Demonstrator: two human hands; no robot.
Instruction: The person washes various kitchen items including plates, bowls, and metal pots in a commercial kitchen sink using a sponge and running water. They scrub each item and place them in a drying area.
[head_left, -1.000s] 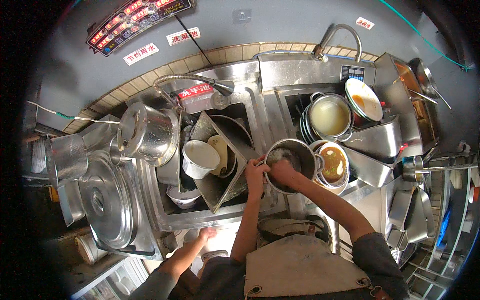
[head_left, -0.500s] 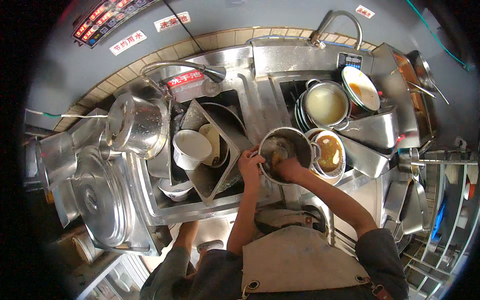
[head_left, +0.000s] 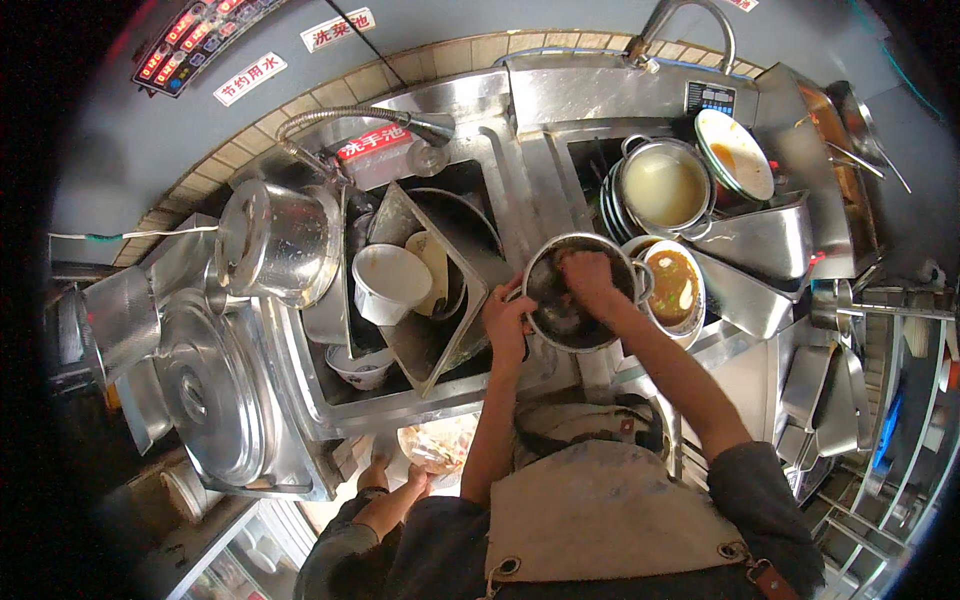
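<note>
A steel pot [head_left: 548,335] with loop handles stands tilted toward me at the sink's front edge. My left hand [head_left: 507,318] grips its left side, the fingers closed around the handle and rim. Inside the pot my right hand [head_left: 592,280] is closed and bent against the inner wall; what it holds is hidden. Dark residue and wet marks show on the pot's bottom. Just to the right sits a bowl of brown soup [head_left: 672,290] with white bits floating in it. Behind that, a second pot [head_left: 665,187] holds pale, cloudy liquid.
The left basin holds a tilted rectangular pan [head_left: 425,360] and a white tub [head_left: 392,283]. Steel containers [head_left: 760,245] and a plate [head_left: 735,155] stand at right. A large pot [head_left: 280,243] and a lid [head_left: 205,390] lie left. Below, another person's hands [head_left: 405,497] hold a food-filled container [head_left: 440,445].
My right hand has moved up from the pot's near side to its far inner wall. The pot has tilted slightly. Another person's hands and a food container have come into view at lower left.
</note>
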